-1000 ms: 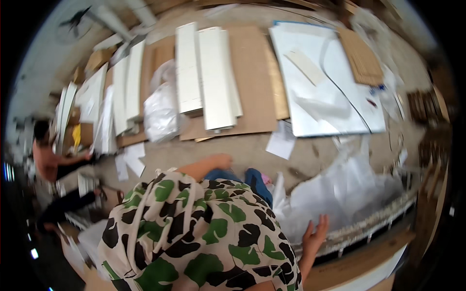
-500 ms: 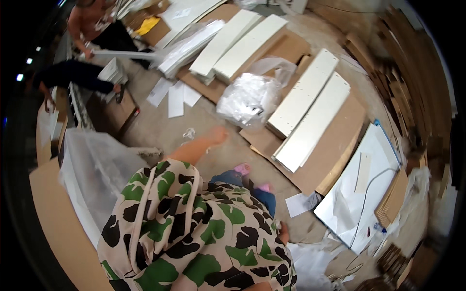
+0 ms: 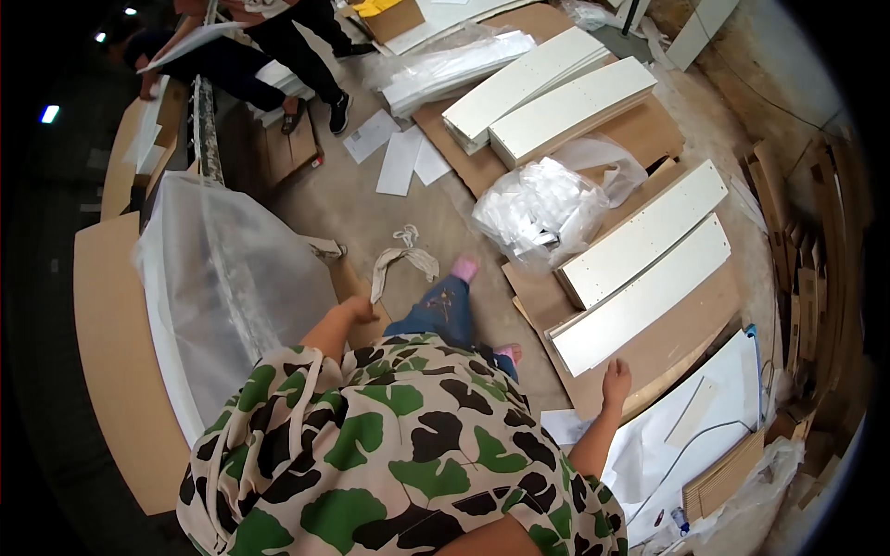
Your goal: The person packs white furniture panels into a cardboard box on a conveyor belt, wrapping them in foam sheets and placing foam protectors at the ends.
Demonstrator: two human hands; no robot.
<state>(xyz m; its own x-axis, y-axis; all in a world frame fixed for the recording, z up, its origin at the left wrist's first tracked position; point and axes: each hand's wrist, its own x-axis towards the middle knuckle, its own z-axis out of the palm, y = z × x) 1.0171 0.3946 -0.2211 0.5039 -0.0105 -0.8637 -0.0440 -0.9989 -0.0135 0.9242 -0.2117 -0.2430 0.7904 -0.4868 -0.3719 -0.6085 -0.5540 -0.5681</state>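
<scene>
Floor (image 3: 357, 199): bare concrete, most of the frame, littered with flat-pack parts.

At nine o'clock we see a long panel in clear plastic wrap (image 3: 227, 283), lying on a tan board (image 3: 111, 352); the wrap is loose and bunched at its upper end.

At two to three o'clock, a brown cardboard sheet (image 3: 681, 338) carries two white drilled panels (image 3: 640, 278), side by side and parallel. Two more white panels (image 3: 547, 97) lie at twelve to one o'clock on another cardboard sheet.

Between those pairs sits a clear plastic bag (image 3: 538, 208), crumpled; its contents look like pale small parts, but we cannot tell what kind.

At five o'clock, a white sheet (image 3: 714, 417) with a thin cable across it. Loose papers (image 3: 399, 153) at eleven o'clock. A strip of cloth or torn wrap (image 3: 399, 259) lies just ahead of the feet.

A second person stands at eleven o'clock, bent over.

Our right hand (image 3: 616, 382): fingers loosely spread, released, grasping nothing, hovering over the near edge of the cardboard sheet, close to the nearer white panel.

Our left hand (image 3: 357, 310): curled inward, near the wrapped panel's edge; whether it grips anything we cannot tell.
</scene>
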